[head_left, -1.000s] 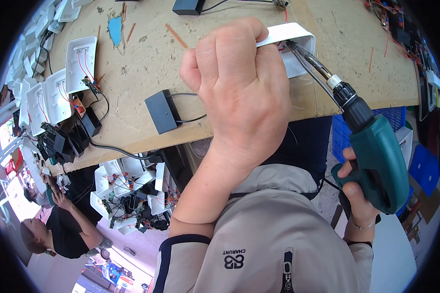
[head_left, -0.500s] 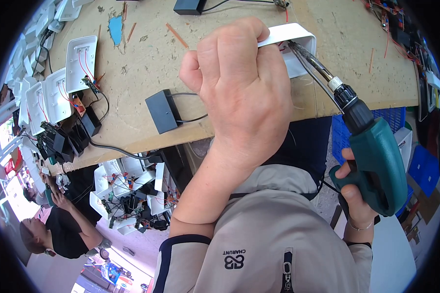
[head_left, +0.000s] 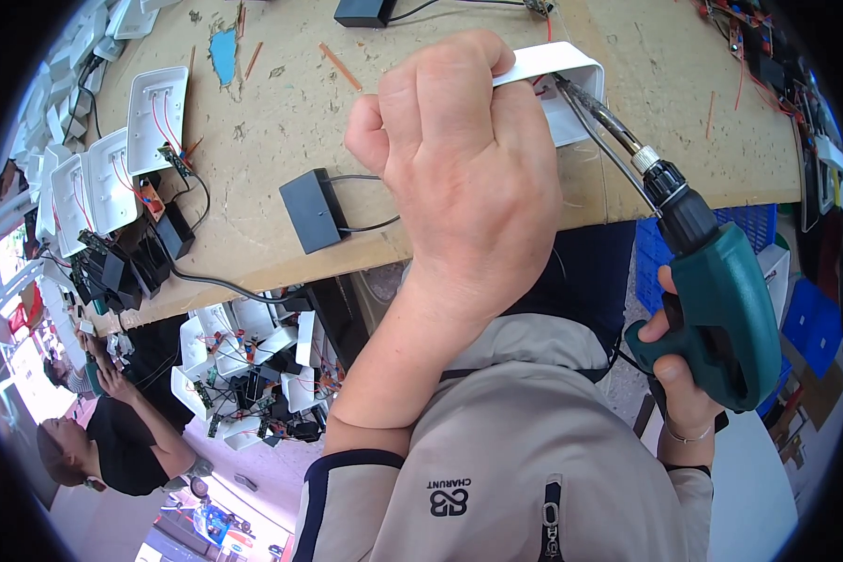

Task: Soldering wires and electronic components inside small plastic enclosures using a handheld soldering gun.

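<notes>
My left hand (head_left: 473, 178) is closed on a white plastic housing (head_left: 564, 60), tilted on its edge at the front of the table. The back of that hand hides much of the housing. In my right hand (head_left: 676, 375) is a green pistol-shaped soldering gun (head_left: 721, 300), its trigger grip wrapped by my fingers. The gun's hot tip and thin feed tube reach inside the housing, beside a short red wire (head_left: 539, 84). Whether the tip touches metal in there cannot be made out. Left of my wrist lies a black box (head_left: 311, 212) with a black cable running under my hand.
White shells with red wires and circuit boards (head_left: 157, 122) lie along the table's (head_left: 253, 206) left side. A bin of wired housings (head_left: 253, 365) stands below the edge. Another black box (head_left: 363, 11) is at the back, loose boards (head_left: 768, 70) far right. A person (head_left: 126, 440) works at lower left.
Very little differs. The soldering gun and my right hand have shifted slightly; the tip stays inside the housing and my left hand keeps its hold.
</notes>
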{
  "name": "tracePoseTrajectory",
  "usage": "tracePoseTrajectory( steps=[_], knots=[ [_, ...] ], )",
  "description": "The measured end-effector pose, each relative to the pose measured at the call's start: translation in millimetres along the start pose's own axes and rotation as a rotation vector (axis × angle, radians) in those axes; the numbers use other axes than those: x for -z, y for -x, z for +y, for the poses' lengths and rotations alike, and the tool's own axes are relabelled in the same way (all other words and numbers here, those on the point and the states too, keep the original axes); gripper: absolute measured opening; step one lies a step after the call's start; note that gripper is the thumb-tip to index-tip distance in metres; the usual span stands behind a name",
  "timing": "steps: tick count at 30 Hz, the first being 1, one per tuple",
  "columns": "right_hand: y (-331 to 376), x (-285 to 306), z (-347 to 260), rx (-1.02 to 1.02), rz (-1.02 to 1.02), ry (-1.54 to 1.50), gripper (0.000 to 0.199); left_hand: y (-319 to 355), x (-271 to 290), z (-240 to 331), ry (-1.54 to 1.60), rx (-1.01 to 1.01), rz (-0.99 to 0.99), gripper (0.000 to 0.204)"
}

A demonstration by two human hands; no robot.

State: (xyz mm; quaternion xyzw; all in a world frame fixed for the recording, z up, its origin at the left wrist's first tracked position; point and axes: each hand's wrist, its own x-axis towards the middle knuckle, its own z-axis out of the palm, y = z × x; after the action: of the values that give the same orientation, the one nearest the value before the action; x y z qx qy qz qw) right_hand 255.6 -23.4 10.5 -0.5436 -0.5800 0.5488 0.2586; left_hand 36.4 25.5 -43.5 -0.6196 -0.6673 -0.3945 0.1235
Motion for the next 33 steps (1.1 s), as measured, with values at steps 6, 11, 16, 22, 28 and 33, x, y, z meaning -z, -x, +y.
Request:
tracePoseTrajectory(
  steps=[6, 11, 16, 22, 28, 33],
  knots=[
    [4, 1, 0, -0.022, -0.009, -0.035, 0.069, 1, 0, 1, -0.012, -0.006, -0.003, 0.007],
    [7, 0, 0, -0.036, 0.000, -0.034, 0.068, 3, -2, 2, -0.022, 0.017, 0.002, 0.007],
    [13, 9, 6, 0.040, -0.011, -0.012, 0.069, 0, -1, 2, -0.023, 0.013, -0.004, 0.007],
    [13, 7, 10, 0.160, 0.032, -0.067, 0.073, -3, -3, -1, -0.010, 0.011, 0.001, 0.006],
    [18, 4, 5, 0.140, 0.163, -0.092, 0.069, 2, 22, -15, 0.194, -0.097, 0.004, 0.034],
    [15, 7, 11, 0.326, 0.229, -0.039, 0.067, 4, 49, -13, 0.112, -0.015, -0.335, 0.066]
  ],
)
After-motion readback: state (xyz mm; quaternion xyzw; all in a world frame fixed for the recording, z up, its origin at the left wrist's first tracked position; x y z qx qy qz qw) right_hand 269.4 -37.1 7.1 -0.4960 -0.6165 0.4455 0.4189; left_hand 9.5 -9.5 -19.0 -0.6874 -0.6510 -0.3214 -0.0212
